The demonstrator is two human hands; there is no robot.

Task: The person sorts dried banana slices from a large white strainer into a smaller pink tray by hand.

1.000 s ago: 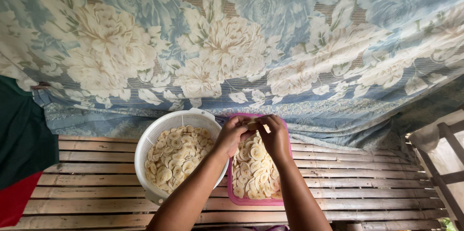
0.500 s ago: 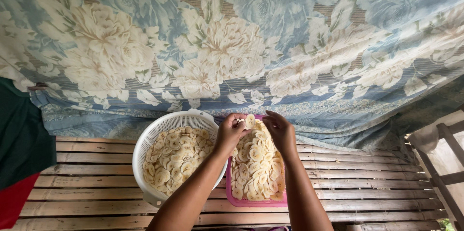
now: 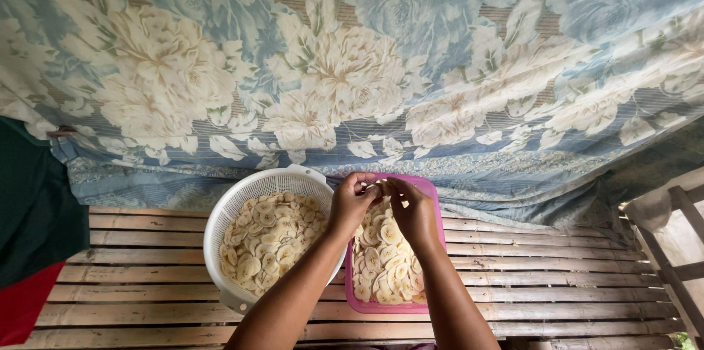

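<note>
My left hand [image 3: 352, 202] and my right hand [image 3: 412, 211] meet above the far end of a pink rectangular tray [image 3: 433, 207]. Between their fingertips they pinch a small stack of pale banana slices [image 3: 379, 189]. The tray is full of more banana slices [image 3: 385, 266], laid flat in a layer. To the left of it stands a round white colander [image 3: 242, 192], also heaped with banana slices [image 3: 268, 240]. My left forearm crosses over the colander's right rim.
Tray and colander rest on a slatted bamboo platform [image 3: 557, 284]. A blue floral cloth [image 3: 352, 64] hangs behind it as a wall. Dark green and red fabric [image 3: 29, 233] lies at the left edge. A wooden frame [image 3: 675, 247] stands at the right.
Half a second ago my hands were apart, the left one holding up a slice. Now they have come together again over the tray's far end, both pinching the slices.
</note>
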